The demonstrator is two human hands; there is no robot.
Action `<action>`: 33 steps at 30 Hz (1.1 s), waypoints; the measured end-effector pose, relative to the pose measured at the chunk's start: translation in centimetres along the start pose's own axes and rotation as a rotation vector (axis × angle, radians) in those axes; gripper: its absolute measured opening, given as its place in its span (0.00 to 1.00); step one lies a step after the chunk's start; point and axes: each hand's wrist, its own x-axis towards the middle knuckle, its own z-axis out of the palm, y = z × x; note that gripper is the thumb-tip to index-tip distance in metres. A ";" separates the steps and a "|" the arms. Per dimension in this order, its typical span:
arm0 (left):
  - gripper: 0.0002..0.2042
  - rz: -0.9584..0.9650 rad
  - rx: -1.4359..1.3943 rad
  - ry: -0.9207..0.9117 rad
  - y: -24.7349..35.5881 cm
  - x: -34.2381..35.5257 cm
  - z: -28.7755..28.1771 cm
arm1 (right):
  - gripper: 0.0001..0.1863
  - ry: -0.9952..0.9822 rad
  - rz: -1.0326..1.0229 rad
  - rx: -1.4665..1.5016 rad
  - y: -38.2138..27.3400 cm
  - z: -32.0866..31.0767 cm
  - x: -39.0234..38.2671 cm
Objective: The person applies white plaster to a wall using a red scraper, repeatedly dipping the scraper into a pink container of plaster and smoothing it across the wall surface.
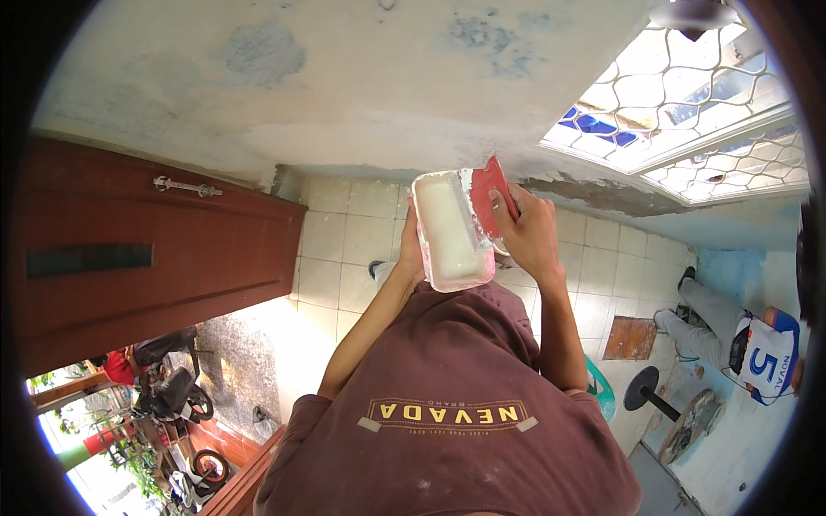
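In front of my chest I hold a pinkish rectangular tub (pixel 465 284) tilted so that its inside shows. White paste (pixel 452 228), which looks like wall putty, coats the inside. My left hand (pixel 410 249) grips the tub along its left side, its fingers mostly hidden behind. A red flat putty spreader (pixel 488 199) is pinched in my right hand (pixel 531 236). The spreader's white-smeared edge rests at the tub's right rim. Beyond the tub rises a wall (pixel 370 95) with rough bluish patches and pale filler.
A brown door (pixel 163 232) stands at left, with motorbikes (pixel 176 396) outside. At upper right is a grilled window (pixel 680 95). Another person (pixel 731 344) sits at right, near a round-topped stool (pixel 641 389) and a teal basin-like object (pixel 601 391). Pale tiles (pixel 331 236) cover the floor.
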 end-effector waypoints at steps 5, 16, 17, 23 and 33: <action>0.36 -0.007 -0.039 -0.012 -0.1 -0.3 0.3 | 0.17 -0.067 0.009 0.082 1.4 -0.7 0.8; 0.35 -0.018 -0.030 -0.016 -0.9 -1.1 1.7 | 0.19 -0.220 0.081 0.160 1.8 0.1 1.3; 0.35 -0.029 -0.067 -0.026 -1.1 -1.1 1.4 | 0.18 -0.221 0.076 0.178 1.9 0.4 1.2; 0.34 -0.059 -0.096 -0.001 -1.6 -1.0 0.5 | 0.17 -0.255 0.024 0.135 1.3 0.2 1.4; 0.34 -0.144 0.042 0.040 -0.1 -1.7 -1.1 | 0.14 -0.300 -0.195 0.086 2.8 0.6 1.3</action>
